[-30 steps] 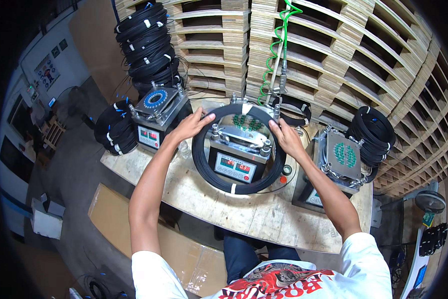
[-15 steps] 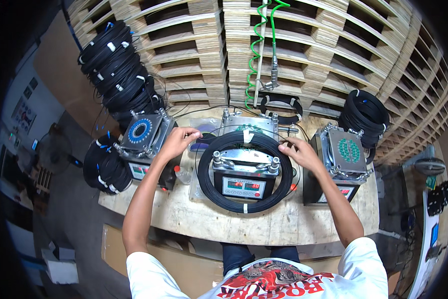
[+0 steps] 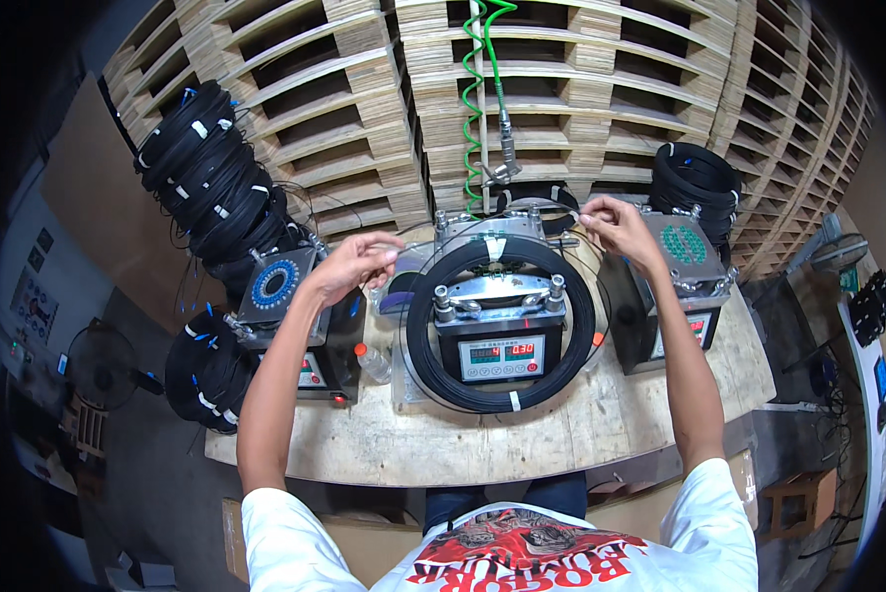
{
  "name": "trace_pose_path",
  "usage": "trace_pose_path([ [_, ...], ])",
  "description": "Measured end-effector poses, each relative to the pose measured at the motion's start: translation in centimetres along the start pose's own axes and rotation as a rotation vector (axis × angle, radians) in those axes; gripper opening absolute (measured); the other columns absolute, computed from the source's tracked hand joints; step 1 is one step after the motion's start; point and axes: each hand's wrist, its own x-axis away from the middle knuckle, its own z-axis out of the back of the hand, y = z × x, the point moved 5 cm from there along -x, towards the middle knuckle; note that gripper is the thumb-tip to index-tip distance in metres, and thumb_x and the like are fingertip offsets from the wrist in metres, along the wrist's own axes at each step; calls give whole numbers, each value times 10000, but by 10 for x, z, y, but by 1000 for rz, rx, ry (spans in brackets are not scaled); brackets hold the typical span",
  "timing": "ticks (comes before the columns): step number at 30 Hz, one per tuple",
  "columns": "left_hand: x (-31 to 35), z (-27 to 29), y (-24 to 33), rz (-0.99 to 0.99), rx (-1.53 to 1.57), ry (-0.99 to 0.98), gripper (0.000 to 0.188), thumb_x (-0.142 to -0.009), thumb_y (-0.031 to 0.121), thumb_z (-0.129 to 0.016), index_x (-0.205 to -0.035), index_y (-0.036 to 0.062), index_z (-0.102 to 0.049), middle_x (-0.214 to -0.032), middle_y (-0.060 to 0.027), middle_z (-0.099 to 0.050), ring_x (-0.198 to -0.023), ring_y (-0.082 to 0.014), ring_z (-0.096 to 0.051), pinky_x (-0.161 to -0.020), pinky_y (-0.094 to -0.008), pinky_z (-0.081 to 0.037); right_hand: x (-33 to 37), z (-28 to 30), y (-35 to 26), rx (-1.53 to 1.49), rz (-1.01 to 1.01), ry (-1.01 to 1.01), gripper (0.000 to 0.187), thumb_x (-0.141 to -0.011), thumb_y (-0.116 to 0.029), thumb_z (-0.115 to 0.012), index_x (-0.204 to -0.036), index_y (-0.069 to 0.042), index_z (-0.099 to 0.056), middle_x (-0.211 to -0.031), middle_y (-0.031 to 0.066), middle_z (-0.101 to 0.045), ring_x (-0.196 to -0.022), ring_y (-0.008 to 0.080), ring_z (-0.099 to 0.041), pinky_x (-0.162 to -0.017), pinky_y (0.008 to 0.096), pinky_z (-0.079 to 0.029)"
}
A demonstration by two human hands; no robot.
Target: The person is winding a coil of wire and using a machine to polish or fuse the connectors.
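Note:
A coil of thin black cable (image 3: 420, 331), bound with white ties, hangs in front of the middle tabletop machine (image 3: 450, 347) and frames its lit red display. Left of the coil's top, my left hand (image 3: 357, 266) is closed, thumb and fingers pinching a loose length of the black cable. My right hand (image 3: 616, 232) is raised at the upper right of the coil, between the middle machine and the right machine (image 3: 685, 252). Its fingertips pinch another loose strand of the cable. The exact cable ends are too fine to make out.
A left machine (image 3: 277, 286) with a blue ring of pins stands beside a tall stack of black coils (image 3: 201, 187). More coils (image 3: 695, 187) sit at the back right. A red-capped bottle (image 3: 372, 365) stands on the wooden table (image 3: 364, 444). A green spiral hose (image 3: 473, 109) hangs before wooden pallets (image 3: 621, 59).
My right hand has risen away from the coil's upper right side, and my hands are farther apart. The middle display's reading has changed. The whole view has shifted slightly.

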Motion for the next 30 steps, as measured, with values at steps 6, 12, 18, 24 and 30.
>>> trace_pose_path([
  [6, -23, -41, 16, -135, 5, 51, 397, -977, 225, -666, -1307, 15, -602, -855, -27, -686, -699, -65, -614, -591, -206, -467, 4, -53, -35, 131, 39, -66, 264, -945, -133, -657, -1189, -36, -682, -731, -6, -612, -637, 61, -521, -538, 242, -429],
  [12, -49, -50, 46, -370, -644, 350, 300, -973, 257, -660, -1140, 13, -707, -765, -32, -690, -649, -57, -552, -579, -247, -427, -20, -53, -34, 211, 194, -84, 253, -961, -111, -624, -1183, -23, -707, -741, 18, -648, -650, 71, -560, -576, 256, -455],
  [18, -32, -6, 64, -463, -929, 375, 265, -975, 183, -622, -1154, 3, -697, -827, -157, -711, -706, -141, -621, -677, -328, -493, -38, -42, -46, 283, 125, -139, 266, -1012, -167, -568, -1147, 20, -700, -696, 21, -629, -612, 81, -555, -558, 244, -454],
  [24, -42, -4, 76, -641, -1616, 755, 338, -992, 344, -594, -976, 35, -731, -771, -154, -705, -753, -305, -696, -674, -430, -525, -65, -35, -38, 821, 275, -96, 323, -954, -280, -668, -890, 25, -754, -595, 127, -596, -558, 149, -537, -545, 364, -418],
  [30, -87, 15, 44, -537, -1118, 654, 510, -1030, 454, -498, -897, 22, -732, -643, -200, -635, -545, -329, -632, -567, -458, -519, -92, -55, -20, 572, 78, -247, 325, -954, -293, -688, -839, 8, -727, -590, 79, -605, -556, 111, -557, -512, 315, -416],
])
